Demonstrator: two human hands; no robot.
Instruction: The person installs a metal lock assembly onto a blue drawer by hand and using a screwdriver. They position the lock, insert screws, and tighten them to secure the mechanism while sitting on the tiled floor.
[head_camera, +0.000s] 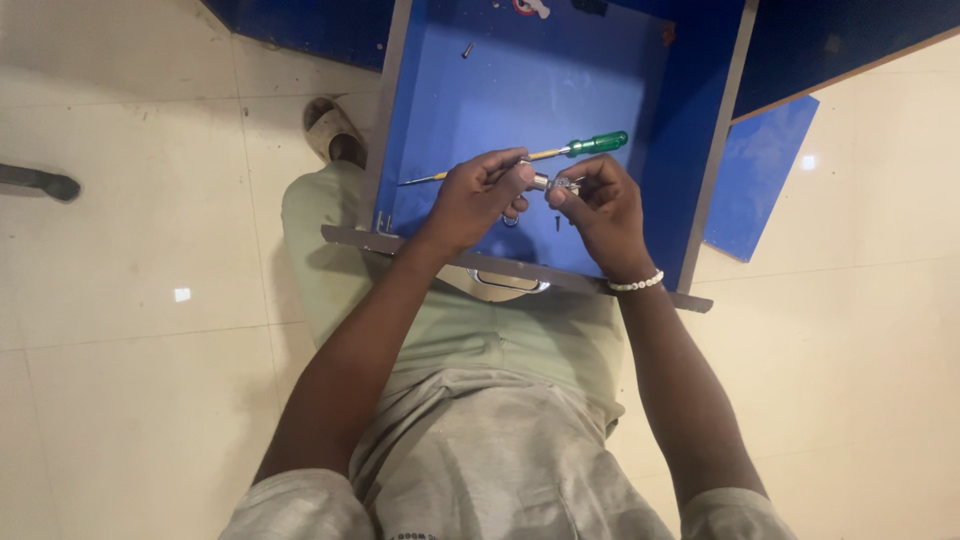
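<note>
Pinching small metal lock (548, 183) two-handed

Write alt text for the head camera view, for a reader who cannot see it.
Seen from above, a person's left hand and right hand pinch a small silver metal part between them over a blue drawer. A green-handled screwdriver lies in the drawer behind the hands, with loose screws nearby.

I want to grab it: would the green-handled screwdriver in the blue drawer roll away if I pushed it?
Probably a little: the screwdriver has a round-looking handle and thin shaft, lying loose on the flat drawer bottom. It looks stiff and likely light. The walls should stop it.
</note>
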